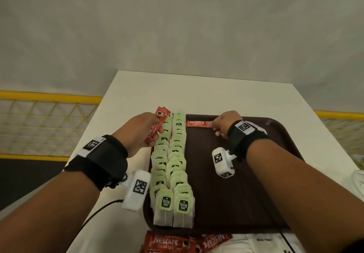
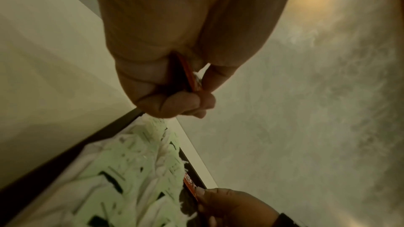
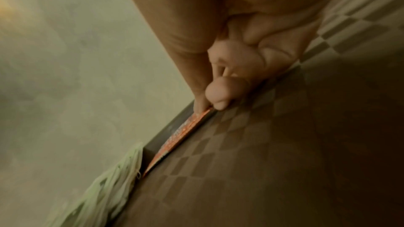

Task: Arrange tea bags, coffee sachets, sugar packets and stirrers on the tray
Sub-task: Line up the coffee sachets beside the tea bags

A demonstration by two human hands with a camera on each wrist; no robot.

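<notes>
You are working at a white table (image 1: 216, 95) that is carrying a dark brown tray (image 1: 226, 193), which is sitting toward its near edge. Just in front of the tray, loose red coffee sachets (image 1: 167, 243) are lying on the tabletop beside some white packets (image 1: 262, 241) (their print is too blurred to read). A black cable (image 1: 98, 210) is trailing across the near left corner.

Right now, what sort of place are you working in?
Probably a fenced recording or work area, not a kitchen: a bare white table, yellow mesh barrier, plain grey concrete floor, and a brown serving tray.
</notes>
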